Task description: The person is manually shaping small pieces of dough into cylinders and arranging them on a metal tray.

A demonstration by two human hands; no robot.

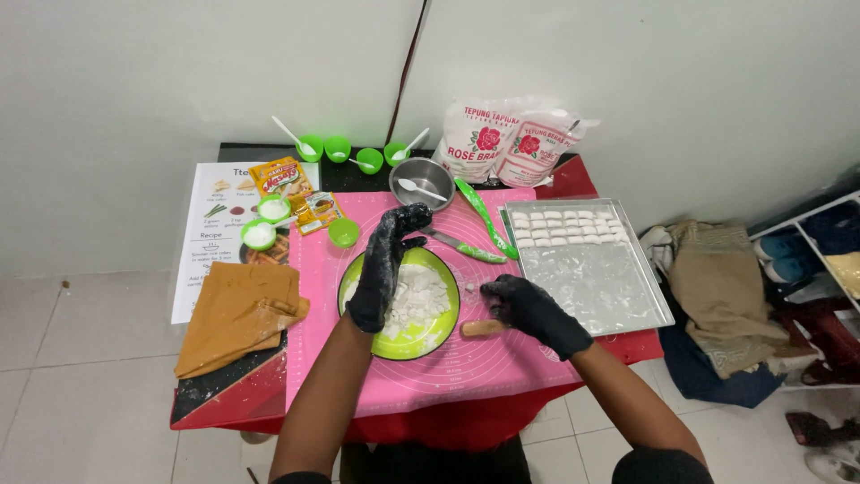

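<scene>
Both hands wear black gloves dusted with flour. My left hand (383, 267) hovers over a lime green plate (428, 340) heaped with white dough chunks (419, 298), fingers spread and loosely extended, holding nothing I can see. My right hand (526, 309) rests on the pink silicone mat (466, 358) just right of the plate, fingers curled over a small wooden rolling pin (480, 328), whose left end sticks out. Whether a dough piece lies under that hand is hidden.
A metal tray (627, 300) with rows of white dough pieces (567, 229) sits at right. Behind are a steel bowl with a spoon (420, 183), green-handled knives (484, 220), two flour bags (506, 139), small green cups (338, 149), a recipe sheet (204, 235) and a brown cloth (240, 312).
</scene>
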